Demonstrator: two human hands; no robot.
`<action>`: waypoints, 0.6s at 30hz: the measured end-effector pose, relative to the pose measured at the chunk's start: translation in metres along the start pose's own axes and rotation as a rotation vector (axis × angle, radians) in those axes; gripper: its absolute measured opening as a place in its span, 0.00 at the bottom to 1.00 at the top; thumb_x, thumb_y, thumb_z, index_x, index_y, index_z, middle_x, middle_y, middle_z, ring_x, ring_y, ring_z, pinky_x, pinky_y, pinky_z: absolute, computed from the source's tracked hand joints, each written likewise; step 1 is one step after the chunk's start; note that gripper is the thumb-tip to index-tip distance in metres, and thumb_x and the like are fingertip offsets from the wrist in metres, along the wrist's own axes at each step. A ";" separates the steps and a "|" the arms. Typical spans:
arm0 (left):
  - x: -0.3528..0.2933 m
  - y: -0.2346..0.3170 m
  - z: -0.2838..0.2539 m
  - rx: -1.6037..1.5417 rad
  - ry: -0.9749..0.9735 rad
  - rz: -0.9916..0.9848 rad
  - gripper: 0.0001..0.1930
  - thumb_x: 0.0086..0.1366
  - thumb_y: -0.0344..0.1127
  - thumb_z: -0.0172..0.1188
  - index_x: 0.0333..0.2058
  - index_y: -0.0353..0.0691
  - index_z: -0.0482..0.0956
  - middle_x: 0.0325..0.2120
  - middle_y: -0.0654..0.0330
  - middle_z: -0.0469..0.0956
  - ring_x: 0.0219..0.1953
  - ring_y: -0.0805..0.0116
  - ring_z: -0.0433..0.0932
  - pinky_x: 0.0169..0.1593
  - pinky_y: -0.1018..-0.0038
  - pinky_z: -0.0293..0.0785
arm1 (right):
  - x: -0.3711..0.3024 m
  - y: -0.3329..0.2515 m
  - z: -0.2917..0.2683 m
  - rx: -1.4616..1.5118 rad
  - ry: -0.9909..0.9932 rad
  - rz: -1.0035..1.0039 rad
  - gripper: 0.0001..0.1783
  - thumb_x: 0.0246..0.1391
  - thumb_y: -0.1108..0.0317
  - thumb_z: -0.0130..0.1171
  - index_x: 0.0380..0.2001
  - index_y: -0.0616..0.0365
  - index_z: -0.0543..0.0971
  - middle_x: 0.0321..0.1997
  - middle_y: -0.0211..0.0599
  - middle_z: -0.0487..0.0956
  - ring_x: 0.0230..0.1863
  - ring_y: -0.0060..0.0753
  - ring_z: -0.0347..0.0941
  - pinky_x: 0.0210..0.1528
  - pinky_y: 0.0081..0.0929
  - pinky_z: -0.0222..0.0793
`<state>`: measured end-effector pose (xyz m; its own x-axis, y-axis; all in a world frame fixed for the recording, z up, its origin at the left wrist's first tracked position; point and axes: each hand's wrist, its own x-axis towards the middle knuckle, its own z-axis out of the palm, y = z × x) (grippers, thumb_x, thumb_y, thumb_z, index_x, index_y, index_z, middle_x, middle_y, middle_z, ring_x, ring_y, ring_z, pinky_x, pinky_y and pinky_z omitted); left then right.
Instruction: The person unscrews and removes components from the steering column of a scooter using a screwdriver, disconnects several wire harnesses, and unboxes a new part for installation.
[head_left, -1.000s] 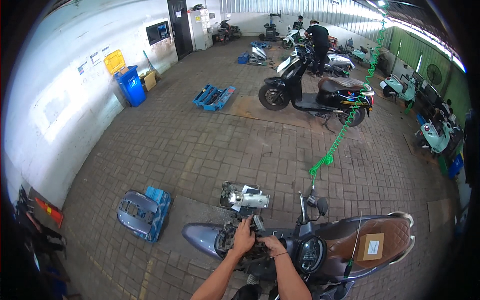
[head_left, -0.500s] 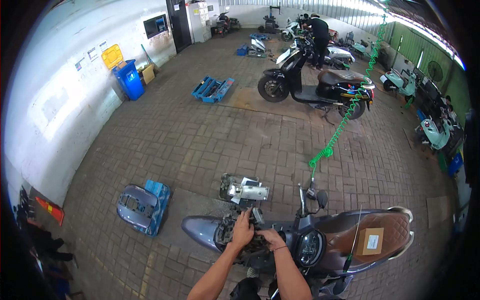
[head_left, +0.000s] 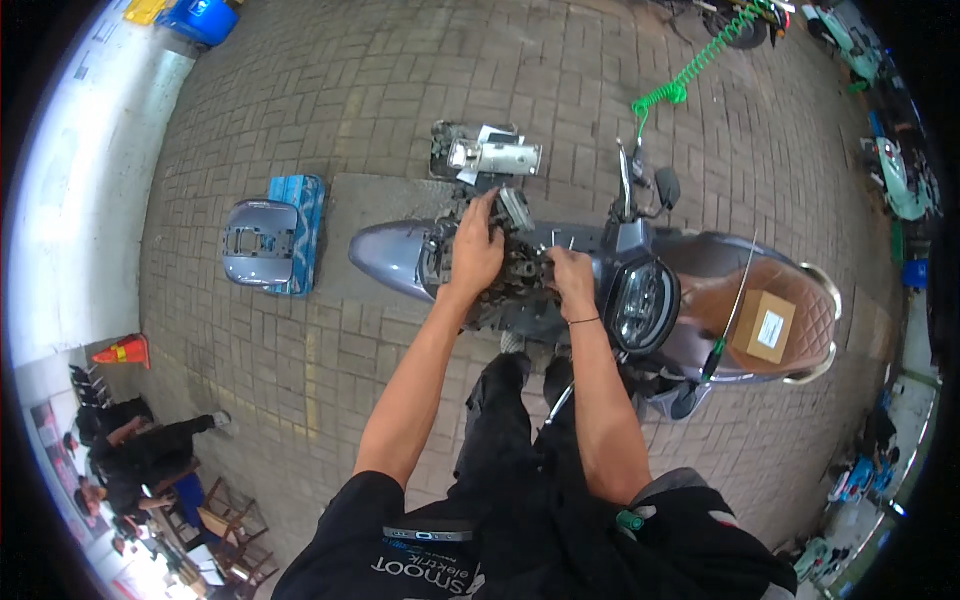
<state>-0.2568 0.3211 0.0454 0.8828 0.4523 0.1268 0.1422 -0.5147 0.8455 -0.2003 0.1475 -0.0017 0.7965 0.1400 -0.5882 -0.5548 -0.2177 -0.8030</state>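
A purple-grey scooter (head_left: 390,257) stands across in front of me, its uncovered front section (head_left: 525,262) showing dark brackets and parts. My left hand (head_left: 478,252) rests on the left side of these parts, fingers stretched toward a small silver finned piece (head_left: 516,208). Close to it on the right, my right hand (head_left: 572,280) bends its fingers at the edge of the same section. Whatever its fingertips pinch is too small to make out. The round headlight (head_left: 640,305) sits just right of that hand.
A cardboard box (head_left: 768,325) and a long green-handled screwdriver (head_left: 716,358) lie on the brown seat (head_left: 815,320). Beyond the scooter are a metal-topped part (head_left: 510,158) and a coiled green hose (head_left: 700,65). A purple panel (head_left: 262,268) lies on a blue case (head_left: 312,225). People (head_left: 150,450) are at lower left.
The view has tilted down, so the scooter and my hands appear higher and my legs and shirt show. Both hands remain at the same front section.
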 end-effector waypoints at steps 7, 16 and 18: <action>0.007 -0.006 -0.005 0.027 -0.102 -0.002 0.31 0.62 0.29 0.64 0.64 0.33 0.67 0.58 0.44 0.73 0.62 0.46 0.72 0.66 0.61 0.65 | -0.043 0.117 -0.003 0.368 0.258 0.017 0.18 0.63 0.60 0.55 0.30 0.66 0.78 0.22 0.27 0.71 0.23 0.23 0.65 0.29 0.29 0.63; 0.053 -0.003 -0.016 0.015 -0.436 -0.230 0.32 0.63 0.37 0.72 0.59 0.35 0.65 0.51 0.50 0.76 0.52 0.61 0.78 0.54 0.69 0.75 | -0.006 0.316 0.047 0.284 0.267 0.444 0.15 0.63 0.60 0.59 0.42 0.61 0.81 0.38 0.37 0.82 0.36 0.34 0.79 0.38 0.36 0.75; 0.057 -0.021 -0.033 0.098 -0.465 -0.196 0.32 0.63 0.37 0.73 0.59 0.35 0.65 0.51 0.51 0.76 0.52 0.62 0.78 0.54 0.69 0.76 | 0.004 0.358 0.076 0.071 0.061 0.438 0.15 0.64 0.61 0.57 0.48 0.57 0.80 0.42 0.38 0.83 0.40 0.34 0.80 0.41 0.40 0.77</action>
<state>-0.2241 0.3817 0.0516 0.9379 0.1871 -0.2920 0.3467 -0.5287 0.7748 -0.4141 0.1437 -0.2982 0.4939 -0.0082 -0.8695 -0.8566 -0.1762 -0.4850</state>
